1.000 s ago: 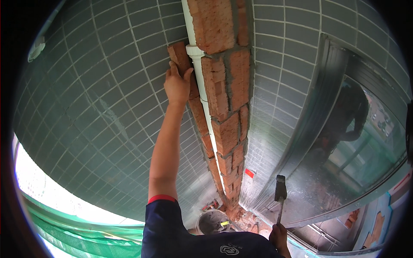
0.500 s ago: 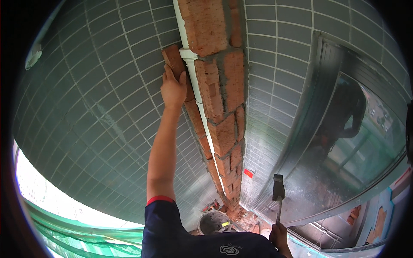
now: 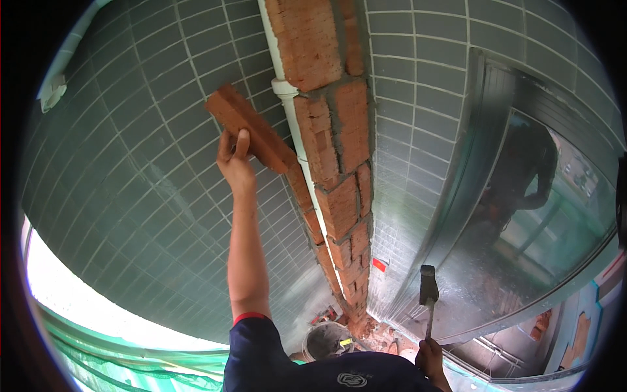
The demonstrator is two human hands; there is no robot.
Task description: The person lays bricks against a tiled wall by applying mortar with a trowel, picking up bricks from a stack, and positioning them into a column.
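My left hand (image 3: 236, 160) grips a long red-brown brick (image 3: 255, 130), thumb on its face and fingers at its edge. The brick is tilted, its upper end swung left over the grey tiles. Its lower right end is by the top of the narrow brick strip (image 3: 299, 186) left of the white pipe (image 3: 287, 104); I cannot tell if they touch. At lower right my right hand (image 3: 428, 358) is closed round the shaft of a trowel-like tool (image 3: 428, 287) with a dark oblong head pointing up.
A mortared brick column (image 3: 343, 196) runs along the pipe's right side. Grey tiled walls (image 3: 163, 130) flank it. A framed window (image 3: 522, 215) with reflections is at right. Below are a bucket (image 3: 326, 341) of grey material and rubble (image 3: 385, 333). Green netting (image 3: 130, 366) hangs lower left.
My left hand has moved left and down with the brick. The brick has tipped from alongside the pipe, its upper end swinging away left. My right hand still holds the tool, with little movement.
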